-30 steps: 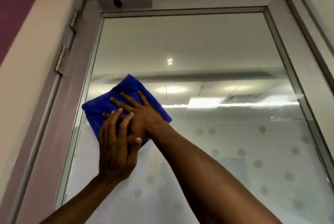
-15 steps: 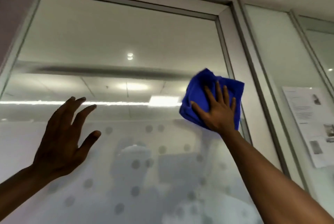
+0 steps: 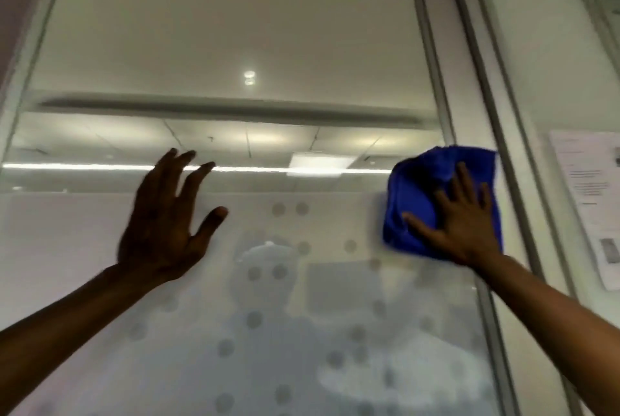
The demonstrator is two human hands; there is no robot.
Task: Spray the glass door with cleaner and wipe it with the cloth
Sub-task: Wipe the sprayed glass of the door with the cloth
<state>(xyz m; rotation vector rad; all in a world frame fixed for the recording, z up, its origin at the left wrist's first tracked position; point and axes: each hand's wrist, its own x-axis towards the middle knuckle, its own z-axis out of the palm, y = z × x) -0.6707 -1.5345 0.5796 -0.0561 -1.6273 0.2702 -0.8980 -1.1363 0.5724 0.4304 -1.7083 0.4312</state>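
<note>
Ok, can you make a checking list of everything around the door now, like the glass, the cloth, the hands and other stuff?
Surface: glass door, clear on top, frosted with dots lower down; ceiling lights reflect in it.
Job's things: blue cloth bunched flat on the glass by the door's right frame. No spray bottle seen.
Clutter: nothing seen.
Hands: right hand presses the cloth with spread fingers; left hand open, raised before the glass, holding nothing; whether it touches cannot be told.
Cables: nothing seen.
Surroundings: papers on the side panel to the right.
</note>
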